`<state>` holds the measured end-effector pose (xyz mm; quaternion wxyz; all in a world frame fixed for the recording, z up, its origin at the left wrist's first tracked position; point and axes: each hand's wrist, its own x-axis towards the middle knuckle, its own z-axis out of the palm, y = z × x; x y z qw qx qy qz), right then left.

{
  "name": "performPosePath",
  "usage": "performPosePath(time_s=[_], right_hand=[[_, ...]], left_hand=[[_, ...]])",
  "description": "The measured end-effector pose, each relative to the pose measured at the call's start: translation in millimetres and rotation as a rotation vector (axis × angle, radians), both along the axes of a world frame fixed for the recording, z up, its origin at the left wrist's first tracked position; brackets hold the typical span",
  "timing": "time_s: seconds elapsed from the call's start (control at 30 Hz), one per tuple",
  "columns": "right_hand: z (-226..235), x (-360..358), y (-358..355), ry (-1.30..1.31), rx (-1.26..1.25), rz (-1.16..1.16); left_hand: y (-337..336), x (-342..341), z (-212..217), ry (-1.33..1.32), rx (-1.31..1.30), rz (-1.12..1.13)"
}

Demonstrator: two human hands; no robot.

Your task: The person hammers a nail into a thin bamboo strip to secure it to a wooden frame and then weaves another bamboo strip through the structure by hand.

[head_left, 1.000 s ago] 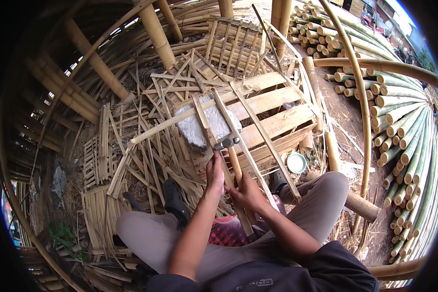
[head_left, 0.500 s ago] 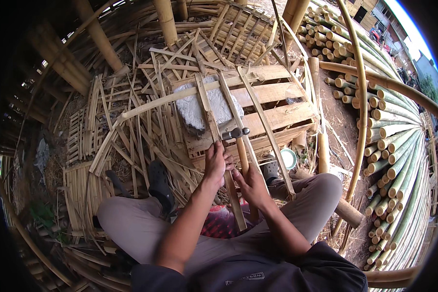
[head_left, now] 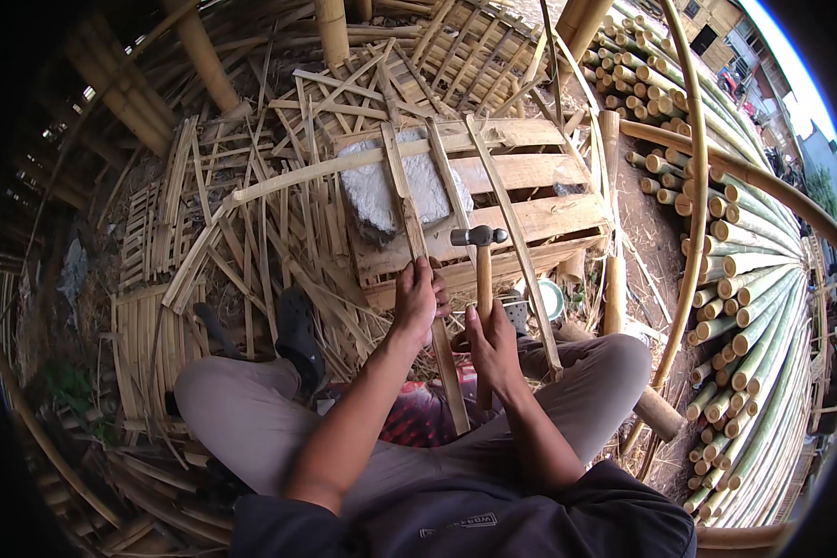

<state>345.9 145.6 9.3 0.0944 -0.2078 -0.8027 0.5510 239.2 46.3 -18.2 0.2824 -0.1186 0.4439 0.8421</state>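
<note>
My left hand (head_left: 420, 302) is closed around the leftmost of three long bamboo slats (head_left: 398, 191), whose near end hangs down between my knees. To its right, my right hand (head_left: 494, 349) grips a ball-peen hammer (head_left: 484, 274) by its wooden handle. The hammer stands roughly upright, its metal head above the hand and apart from the left slat. A crosswise slat (head_left: 312, 174) meets the far parts of the three slats. Beneath them, a pale grey block (head_left: 361, 197) rests on a slatted wooden crate (head_left: 539, 219). Whether my left fingers also hold something small cannot be seen.
Loose bamboo strips (head_left: 279, 237) cover the ground at left. Stacked green bamboo poles (head_left: 753, 316) fill the right side. A bamboo post (head_left: 615, 288) stands right of the crate, near a pale green bowl (head_left: 547, 299). Thick bamboo posts (head_left: 333, 33) rise at the back.
My right hand has shifted a little right with the hammer, and its head has moved up and away from the left slat. My left hand keeps its hold on that slat.
</note>
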Motion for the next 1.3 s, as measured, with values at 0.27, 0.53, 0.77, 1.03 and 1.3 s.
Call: performPosePath(time_s=[0.27, 0.53, 0.77, 1.03, 1.3], right_hand=[[-3.3, -0.2, 1.6, -0.016, 0.013, -0.008], [-5.9, -2.6, 2.4, -0.023, -0.01, -0.031], [-5.2, -1.4, 0.7, -0.065, -0.008, -0.02], [-12.7, -1.8, -0.3, -0.072, -0.016, -0.008], [-12.6, -1.0, -0.3, -0.057, -0.019, -0.004]], left_hand=[[-0.7, 0.1, 0.7, -0.004, -0.005, 0.003], [4.0, 2.2, 4.4, -0.005, -0.054, 0.022], [-4.9, -2.6, 5.1, -0.015, -0.039, -0.001], [-6.9, -2.5, 5.2, -0.002, -0.016, -0.016], [-2.3, -1.3, 5.8, -0.006, -0.034, -0.001]])
